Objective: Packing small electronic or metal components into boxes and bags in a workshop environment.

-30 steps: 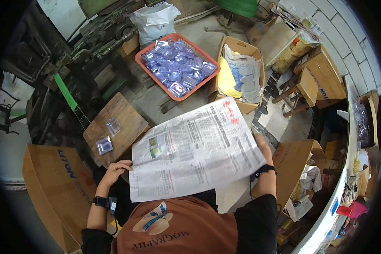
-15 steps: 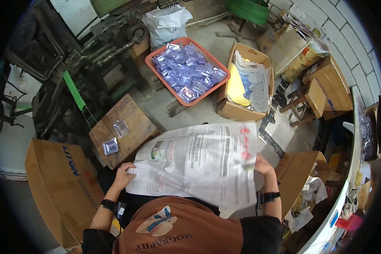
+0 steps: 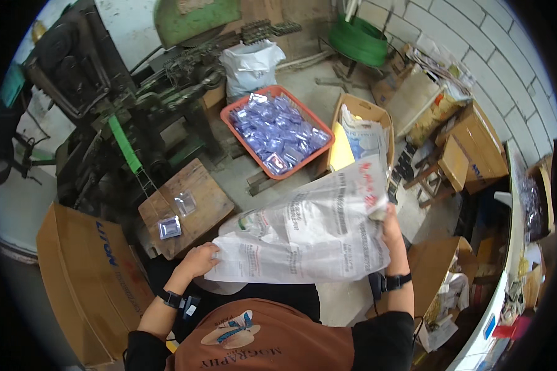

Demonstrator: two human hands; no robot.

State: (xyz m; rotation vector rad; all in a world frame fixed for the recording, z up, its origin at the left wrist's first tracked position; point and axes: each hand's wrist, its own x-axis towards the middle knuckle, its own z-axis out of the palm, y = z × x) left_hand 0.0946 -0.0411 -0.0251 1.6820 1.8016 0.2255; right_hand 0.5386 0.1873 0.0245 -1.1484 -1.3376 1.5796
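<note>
While we are holding a printed newspaper sheet (image 3: 303,238) between our two hands above the lap, its paper is sagging and creasing, and its red heading is lying close to the right-hand fingers. Our left hand (image 3: 200,260) is pinching the near-left edge, its fingers drawn together on the paper. Our right hand (image 3: 390,226), farther forward, is gripping the far-right side, its hold narrow and partly hidden by the sheet. Black bands are circling both our wrists.

Just ahead of the left hand, a wooden board (image 3: 211,199) is supporting two plastic blister packs: a darker-filled one (image 3: 169,227) is lying nearer the hand, and a clear one (image 3: 185,203) is resting beyond it. Farther ahead, between the lines of our hands, an orange-red plastic basket (image 3: 244,144) is holding a heap of clear blister packs (image 3: 281,133), with a white sack (image 3: 252,69) standing behind it. Ahead of the right hand, an open carton (image 3: 366,110) is holding newspapers and a yellow sheet (image 3: 340,149). A wooden stool (image 3: 455,162) is standing forward and to the right of that hand.

Left of our left hand, a large cardboard box (image 3: 83,278) is standing; right of our right hand, an open cardboard box (image 3: 432,250) is holding crumpled paper.
</note>
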